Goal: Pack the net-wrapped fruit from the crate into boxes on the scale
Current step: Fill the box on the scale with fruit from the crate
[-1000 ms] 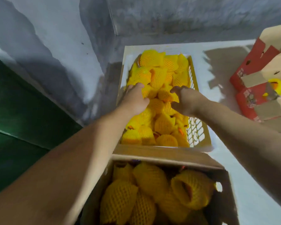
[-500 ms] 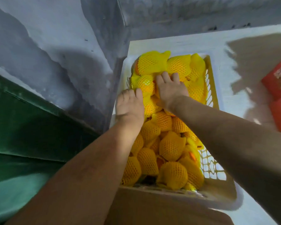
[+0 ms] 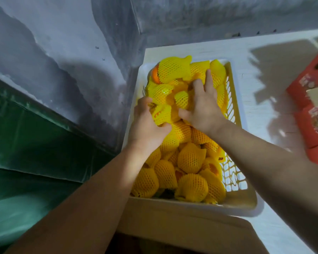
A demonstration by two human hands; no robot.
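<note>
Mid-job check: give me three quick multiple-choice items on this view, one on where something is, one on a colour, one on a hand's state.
1. Where are both hands?
A. Inside the crate, on the fruit
B. On the red box
C. On the green sheet

2. What colour is the netting on the fruit?
A. White
B. Yellow
C. Red

3. What is the left hand doing?
A. Hanging idle
B. Lying flat on the table
C. Gripping a wrapped fruit

Answers:
1 A: the left hand and right hand both lie over fruit within the crate.
2 B: every net-wrapped fruit shows yellow mesh.
3 C: its fingers and thumb curl round a netted fruit.
</note>
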